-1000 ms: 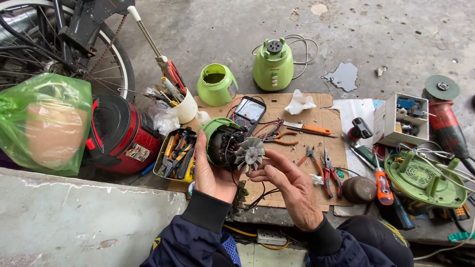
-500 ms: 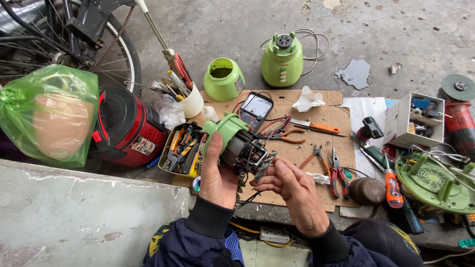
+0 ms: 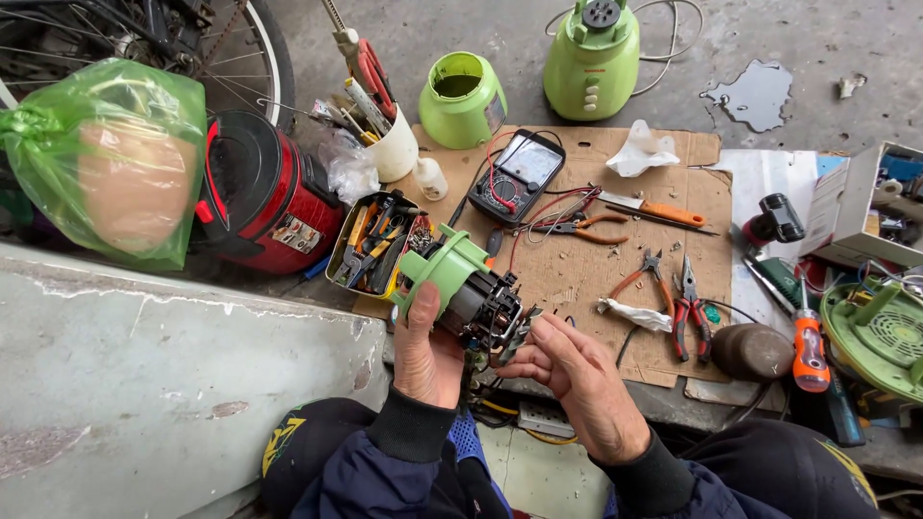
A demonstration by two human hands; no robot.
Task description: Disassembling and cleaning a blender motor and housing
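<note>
My left hand (image 3: 426, 351) grips a small electric motor (image 3: 468, 296) with a green plastic end cap, held tilted over the near edge of a cardboard sheet (image 3: 577, 259). My right hand (image 3: 577, 380) pinches the motor's grey fan end with fingertips. A multimeter (image 3: 520, 175) with red and black leads lies just beyond on the cardboard. A green blender base (image 3: 592, 60) and a separate green housing (image 3: 462, 98) stand at the far side.
Pliers and cutters (image 3: 673, 298), an orange-handled knife (image 3: 654, 210) and a screwdriver (image 3: 809, 336) lie to the right. An open tin of tools (image 3: 375, 245), a red cooker (image 3: 264, 197), a green bag (image 3: 106, 159) and a concrete ledge (image 3: 173, 375) are at left.
I have turned the motor so its green cap points up-left and the fan end faces my right hand. The view has shifted closer and slightly left.
</note>
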